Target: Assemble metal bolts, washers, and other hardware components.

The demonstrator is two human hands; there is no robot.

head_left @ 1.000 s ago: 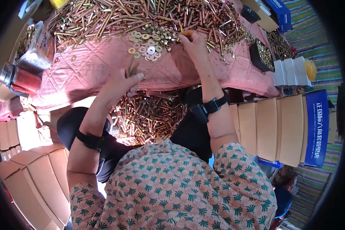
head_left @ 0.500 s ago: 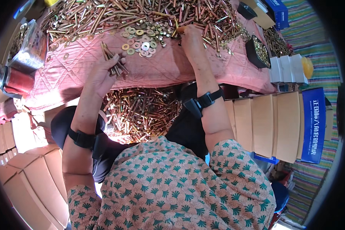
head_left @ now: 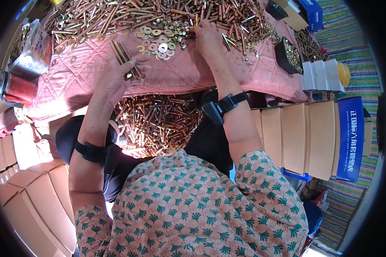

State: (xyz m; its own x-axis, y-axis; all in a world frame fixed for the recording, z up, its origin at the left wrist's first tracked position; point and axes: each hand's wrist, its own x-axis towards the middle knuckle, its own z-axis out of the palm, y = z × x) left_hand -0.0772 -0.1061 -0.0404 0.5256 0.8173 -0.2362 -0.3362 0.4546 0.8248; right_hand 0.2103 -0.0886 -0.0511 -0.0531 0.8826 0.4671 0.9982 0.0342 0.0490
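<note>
Several long bolts sit clamped under the thumb of the left hand, between ten and eleven o'clock from mid-view. Round washers lie toward eleven on pink cloth. Just past twelve, the right hand meets the bolt pile; its grip I cannot tell. At two sits a black tray.

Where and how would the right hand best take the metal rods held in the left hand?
Probably by pinching the far ends of the metal rods, with the right hand coming from the right. Those slim ends stick out past the left hand, roughly side by side, leaving a free stretch to hold.
</note>
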